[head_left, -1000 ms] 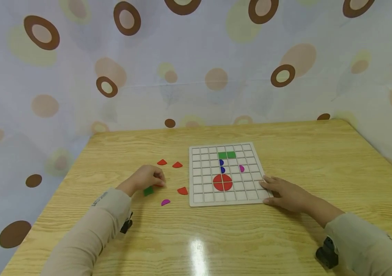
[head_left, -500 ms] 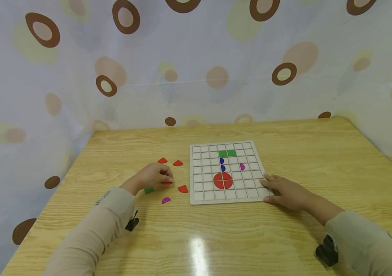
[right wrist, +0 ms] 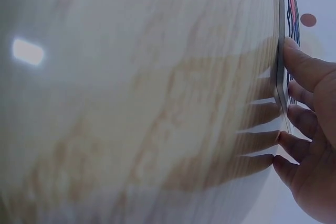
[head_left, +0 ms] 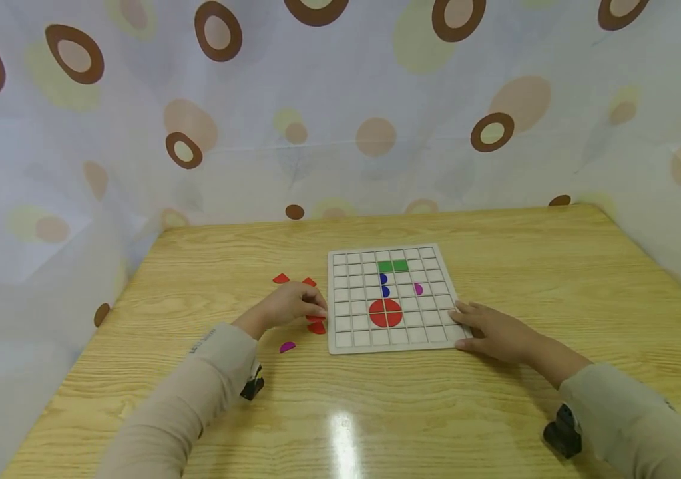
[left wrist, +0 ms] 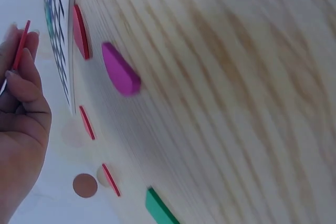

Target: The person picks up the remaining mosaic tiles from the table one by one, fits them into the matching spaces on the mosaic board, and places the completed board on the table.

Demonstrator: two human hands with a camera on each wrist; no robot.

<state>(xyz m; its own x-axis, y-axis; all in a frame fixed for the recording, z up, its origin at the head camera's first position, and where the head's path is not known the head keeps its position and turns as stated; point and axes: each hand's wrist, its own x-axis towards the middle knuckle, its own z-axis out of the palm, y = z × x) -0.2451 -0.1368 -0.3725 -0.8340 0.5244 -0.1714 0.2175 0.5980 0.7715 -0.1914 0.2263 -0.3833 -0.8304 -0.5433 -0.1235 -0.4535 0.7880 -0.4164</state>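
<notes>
The left hand [head_left: 291, 305] pinches a red piece [left wrist: 22, 45] just beside the board's left edge, while the right hand [head_left: 498, 334] touches the right edge near a corner, fingers loosely spread. On the board [head_left: 349, 340] I see a red disc [head_left: 385, 305] in four quarters, two green squares [head_left: 385, 267], two blue halves [head_left: 384, 279] and a purple half [head_left: 419, 289]. Left of it, on the table [head_left: 436, 412], lie three loose reds [head_left: 316, 328], another purple half [head_left: 287, 347] and a green piece [left wrist: 160, 207]. Spotted cloth [head_left: 340, 80] hangs behind.
</notes>
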